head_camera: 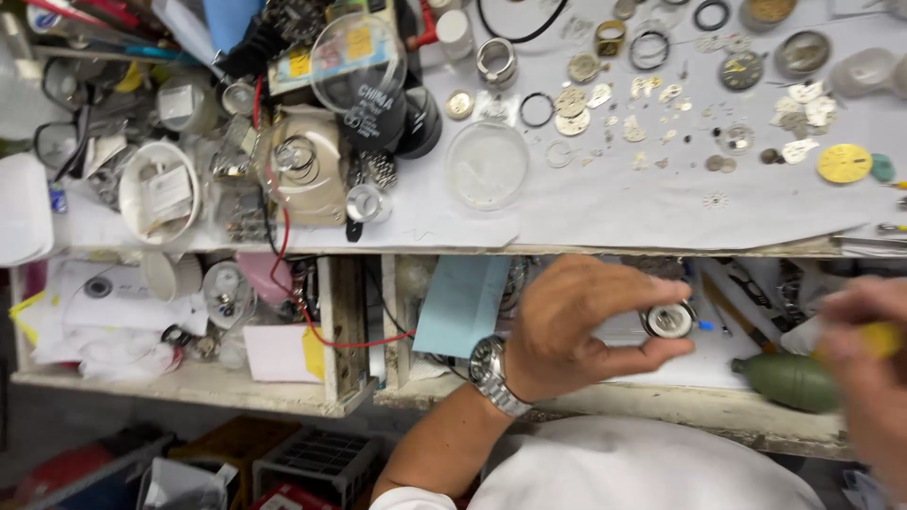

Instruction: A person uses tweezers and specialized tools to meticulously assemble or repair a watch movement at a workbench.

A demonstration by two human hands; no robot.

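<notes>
Yellow labels [299,64] marked a package at the bench's back left, beside a clear round dish [487,163] and a white tub [159,192] of tagged bits. Over the open drawer [661,373], the left hand [576,326] pinched a round watch case [669,319] between fingertips and thumb. The blurred right hand [869,364] closed around a yellow-handled tool [881,338] beside a green rubber blower [786,380], with watch parts strewn across white paper [614,203].

- A workbench [661,212] covered in white paper runs across the top, evenly lit.
- Below it, open wooden drawers [345,321] (worn, pale paint).
- Dim floor underneath holds dark crates [316,463].
</notes>
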